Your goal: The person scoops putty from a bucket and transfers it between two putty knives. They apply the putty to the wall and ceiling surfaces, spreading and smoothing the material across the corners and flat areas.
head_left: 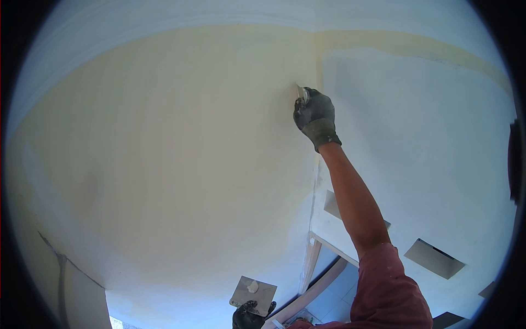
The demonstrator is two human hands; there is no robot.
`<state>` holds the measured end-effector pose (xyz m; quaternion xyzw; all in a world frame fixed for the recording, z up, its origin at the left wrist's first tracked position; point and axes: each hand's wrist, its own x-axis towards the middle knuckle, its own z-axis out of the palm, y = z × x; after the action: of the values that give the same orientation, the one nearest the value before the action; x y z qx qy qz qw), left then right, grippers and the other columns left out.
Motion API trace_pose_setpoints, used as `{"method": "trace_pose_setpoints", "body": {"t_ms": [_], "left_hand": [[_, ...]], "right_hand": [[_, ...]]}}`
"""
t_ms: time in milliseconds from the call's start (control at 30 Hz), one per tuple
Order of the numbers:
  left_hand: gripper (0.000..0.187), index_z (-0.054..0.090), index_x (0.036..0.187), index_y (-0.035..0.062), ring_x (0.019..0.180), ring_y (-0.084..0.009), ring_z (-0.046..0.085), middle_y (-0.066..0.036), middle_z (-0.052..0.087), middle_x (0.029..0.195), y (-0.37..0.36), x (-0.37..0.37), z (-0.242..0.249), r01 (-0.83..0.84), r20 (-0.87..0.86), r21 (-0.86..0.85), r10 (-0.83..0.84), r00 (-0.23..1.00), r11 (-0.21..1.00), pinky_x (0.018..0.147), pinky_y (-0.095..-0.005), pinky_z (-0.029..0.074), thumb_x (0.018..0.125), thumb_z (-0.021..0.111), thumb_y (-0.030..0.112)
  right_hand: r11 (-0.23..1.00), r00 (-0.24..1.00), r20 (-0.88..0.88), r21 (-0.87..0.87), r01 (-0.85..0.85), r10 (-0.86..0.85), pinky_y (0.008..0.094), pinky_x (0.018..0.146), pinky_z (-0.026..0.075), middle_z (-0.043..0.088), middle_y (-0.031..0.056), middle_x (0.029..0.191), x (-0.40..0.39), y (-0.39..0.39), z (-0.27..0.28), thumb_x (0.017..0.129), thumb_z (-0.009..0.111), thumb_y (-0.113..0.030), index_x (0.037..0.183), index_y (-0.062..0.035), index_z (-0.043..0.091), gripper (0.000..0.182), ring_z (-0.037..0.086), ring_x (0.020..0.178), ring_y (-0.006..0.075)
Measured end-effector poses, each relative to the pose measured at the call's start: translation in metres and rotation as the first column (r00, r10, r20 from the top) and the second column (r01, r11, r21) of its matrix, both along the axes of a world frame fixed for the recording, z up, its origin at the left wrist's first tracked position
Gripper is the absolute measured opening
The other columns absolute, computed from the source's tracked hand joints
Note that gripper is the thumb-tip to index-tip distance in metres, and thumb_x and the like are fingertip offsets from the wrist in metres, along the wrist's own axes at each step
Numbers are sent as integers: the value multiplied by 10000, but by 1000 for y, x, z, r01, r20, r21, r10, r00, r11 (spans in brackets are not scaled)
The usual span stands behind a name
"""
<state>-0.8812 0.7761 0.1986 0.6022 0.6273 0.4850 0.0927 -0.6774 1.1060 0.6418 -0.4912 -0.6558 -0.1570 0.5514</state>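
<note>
Nearest, a dull red sleeve [386, 290] fills the lower right of the frame, with a bare forearm [359, 197] rising from it toward the upper centre; at the bottom centre the left hand [249, 317], in a dark glove, grips the lower edge of a flat, squarish plate [265, 299], a small white lump [252, 286] sitting on its face; the two hands are well apart. Farther up, just right of the upper centre, the right hand [316, 112], in a dark glove with a greenish cuff, is clenched around a small blade [299, 91], whose pale edge points up and left; it lies close to the cream wall [192, 137], though I cannot tell whether it touches. That wall spans the left and middle of the frame, whiter toward the bottom; just right of the glove runs the corner, and beyond it a white wall [416, 137] takes up the right side, with a rectangular recess [434, 259] at lower right and another [331, 203] partly behind the forearm; pale tiles [341, 288] show at the lower centre-right; along the top of the frame curves a white moulding [164, 24].
</note>
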Motion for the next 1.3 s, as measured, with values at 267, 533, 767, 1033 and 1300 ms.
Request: {"method": "trace_pose_setpoints", "body": {"t_ms": [267, 533, 767, 1033, 1300], "left_hand": [[434, 701, 907, 9, 713, -235, 699, -152, 734, 814, -9, 0, 29, -3, 49, 8, 2, 999, 1000, 632, -328, 591, 784, 865, 391], [425, 695, 877, 21, 697, -230, 692, -150, 724, 781, 0, -8, 14, 45, -51, 323, -30, 998, 945, 620, -317, 586, 782, 866, 398], [446, 649, 902, 50, 647, -228, 686, -127, 708, 755, -6, 2, 12, -24, 53, 138, 17, 998, 990, 565, -322, 580, 747, 899, 386], [468, 661, 819, 38, 632, -247, 690, -121, 712, 752, -1, 7, 22, -56, -33, 120, 61, 998, 991, 564, -327, 579, 730, 903, 429], [492, 667, 866, 33, 616, -265, 685, -121, 709, 734, -3, -4, 14, -39, -115, 197, 63, 991, 980, 577, -328, 584, 732, 899, 446]], "right_hand": [[977, 979, 56, 89, 193, -198, 443, 834, 561, 696, 182, 969, -25, 7, 47, 891, 567, -195, 1121, -21, 645, 299, 685, 958, 370], [964, 968, -68, 129, -233, 243, 467, 758, 557, 708, 224, 893, 42, -6, 47, 861, 580, -204, 908, -48, 712, 210, 674, 858, 427], [984, 985, -48, 67, -164, 167, 459, 792, 563, 728, 185, 929, 38, 45, 51, 858, 601, -200, 1061, -80, 711, 260, 688, 876, 405], [867, 902, 221, 263, -422, 372, 390, 783, 575, 718, 173, 1028, 60, 3, 4, 860, 620, -68, 1159, -65, 693, 307, 701, 879, 351], [919, 844, 529, 368, -139, -84, 357, 891, 564, 693, 20, 1187, 60, 24, 65, 867, 598, -74, 1266, -167, 643, 412, 655, 1069, 227]]}}
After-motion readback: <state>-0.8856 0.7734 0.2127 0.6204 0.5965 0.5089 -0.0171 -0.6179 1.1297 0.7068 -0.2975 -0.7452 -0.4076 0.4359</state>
